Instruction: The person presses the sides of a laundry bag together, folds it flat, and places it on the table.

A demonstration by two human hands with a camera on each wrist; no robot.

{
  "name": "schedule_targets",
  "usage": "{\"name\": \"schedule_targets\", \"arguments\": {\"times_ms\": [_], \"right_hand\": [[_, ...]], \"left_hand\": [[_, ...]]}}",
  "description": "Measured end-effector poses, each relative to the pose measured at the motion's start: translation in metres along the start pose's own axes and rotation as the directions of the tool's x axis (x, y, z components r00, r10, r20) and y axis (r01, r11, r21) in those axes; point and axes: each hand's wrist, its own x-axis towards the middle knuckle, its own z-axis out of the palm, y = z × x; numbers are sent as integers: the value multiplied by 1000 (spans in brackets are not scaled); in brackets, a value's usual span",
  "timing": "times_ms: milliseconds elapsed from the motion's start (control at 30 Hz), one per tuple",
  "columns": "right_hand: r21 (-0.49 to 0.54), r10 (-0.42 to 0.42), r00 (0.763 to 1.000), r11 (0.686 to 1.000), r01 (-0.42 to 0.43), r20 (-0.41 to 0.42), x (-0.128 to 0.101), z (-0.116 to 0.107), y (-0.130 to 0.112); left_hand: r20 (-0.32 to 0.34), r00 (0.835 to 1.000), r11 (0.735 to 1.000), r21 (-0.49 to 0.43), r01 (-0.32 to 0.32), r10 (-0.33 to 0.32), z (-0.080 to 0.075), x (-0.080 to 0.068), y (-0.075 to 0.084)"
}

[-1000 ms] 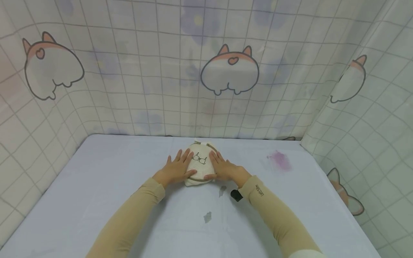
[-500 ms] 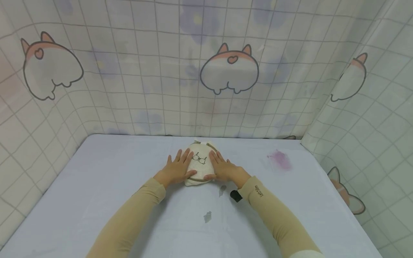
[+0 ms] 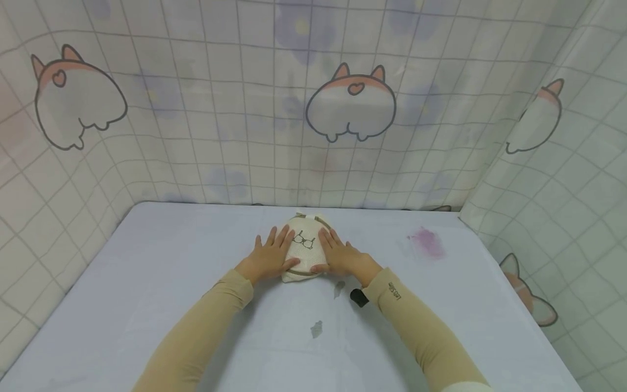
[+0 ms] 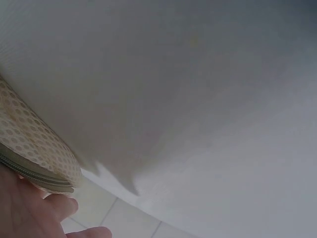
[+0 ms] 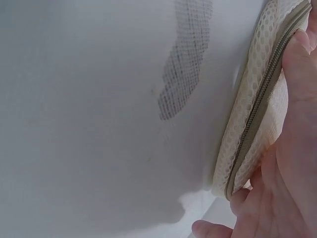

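A rounded cream mesh laundry bag (image 3: 305, 256) with a khaki zip and a small line drawing on top lies on the white table. My left hand (image 3: 266, 258) rests on its left side, fingers straight and spread, thumb near the front edge. On the opposite side, my right hand (image 3: 345, 258) lies in the same way, straight fingers along the edge. In the left wrist view, the bag's mesh side (image 4: 34, 131) and zip show above the left hand (image 4: 29, 213). The right wrist view has the zip (image 5: 267, 84) running beside the right hand (image 5: 292, 153).
The white table (image 3: 171, 261) has a pink stain (image 3: 427, 243) at the right and grey patches (image 3: 317, 329) in front of the bag. A small black object (image 3: 359, 297) is by the right cuff. A patterned curtain (image 3: 220, 136) surrounds the back and sides.
Both hands and the bag keep their places. Only the head view has shifted very slightly.
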Motion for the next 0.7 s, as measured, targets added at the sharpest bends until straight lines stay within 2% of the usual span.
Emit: {"name": "schedule_targets", "arguments": {"times_ms": [700], "right_hand": [[26,10,1000,1000,-10,-4,4,0,0]], "left_hand": [[37,999,999,-45,2,0,-2,0,-4]]}}
